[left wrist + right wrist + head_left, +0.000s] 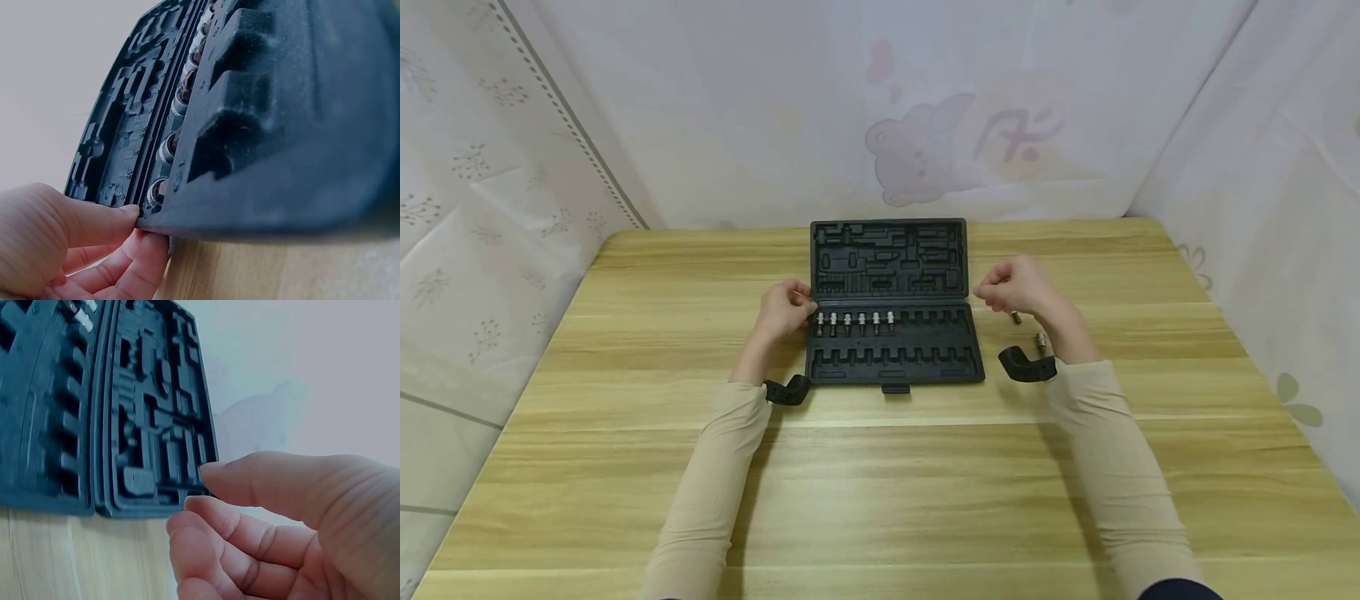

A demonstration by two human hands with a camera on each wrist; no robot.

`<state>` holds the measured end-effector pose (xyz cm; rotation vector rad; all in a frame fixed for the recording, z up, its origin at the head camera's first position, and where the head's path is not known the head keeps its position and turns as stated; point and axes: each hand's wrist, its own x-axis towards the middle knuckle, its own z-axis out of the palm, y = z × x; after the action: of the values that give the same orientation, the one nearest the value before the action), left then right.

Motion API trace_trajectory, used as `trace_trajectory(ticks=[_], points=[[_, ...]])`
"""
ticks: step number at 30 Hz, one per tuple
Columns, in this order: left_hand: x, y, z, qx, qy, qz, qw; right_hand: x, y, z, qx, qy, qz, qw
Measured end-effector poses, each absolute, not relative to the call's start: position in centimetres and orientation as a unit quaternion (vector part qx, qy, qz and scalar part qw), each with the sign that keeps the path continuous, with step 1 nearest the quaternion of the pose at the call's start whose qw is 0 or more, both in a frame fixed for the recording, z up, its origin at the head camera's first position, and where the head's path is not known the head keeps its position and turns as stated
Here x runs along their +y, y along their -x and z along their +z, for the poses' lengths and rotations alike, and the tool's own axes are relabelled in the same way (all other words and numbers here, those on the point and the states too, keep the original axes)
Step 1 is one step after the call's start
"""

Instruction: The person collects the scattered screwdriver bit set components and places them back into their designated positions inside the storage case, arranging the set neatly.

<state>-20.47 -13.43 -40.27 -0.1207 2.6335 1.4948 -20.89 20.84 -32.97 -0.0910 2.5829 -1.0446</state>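
Note:
A black plastic socket case [895,340] lies unfolded on the wooden table, its moulded lid [889,258] laid back. Several silver bit sockets [847,319] line the left part of its upper row of slots. At the case's left edge my left hand [782,310] pinches the rim, thumb on top and fingers below, as the left wrist view shows. My right hand [1018,287] hovers just right of the case near the hinge, fingers loosely curled, nothing visible between them. Near that wrist lie two loose bit sockets, a small dark one [1016,317] and a silver one [1041,340].
A wood-grain table [880,500] spreads around the case on all sides. Pale printed curtains [737,125] hang behind it and at both sides. Black wrist mounts [1028,367] sit on both forearms. The case's latch [896,389] juts out at the front.

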Motion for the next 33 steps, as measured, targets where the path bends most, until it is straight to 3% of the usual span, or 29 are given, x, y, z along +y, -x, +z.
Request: trace_trajectory(ticks=[33], points=[[-13.4,20.4,-40.3,0.867,0.04,0.494,0.056,27.9,19.0,-35.4,0.919,-0.025,-0.35,0.18]])
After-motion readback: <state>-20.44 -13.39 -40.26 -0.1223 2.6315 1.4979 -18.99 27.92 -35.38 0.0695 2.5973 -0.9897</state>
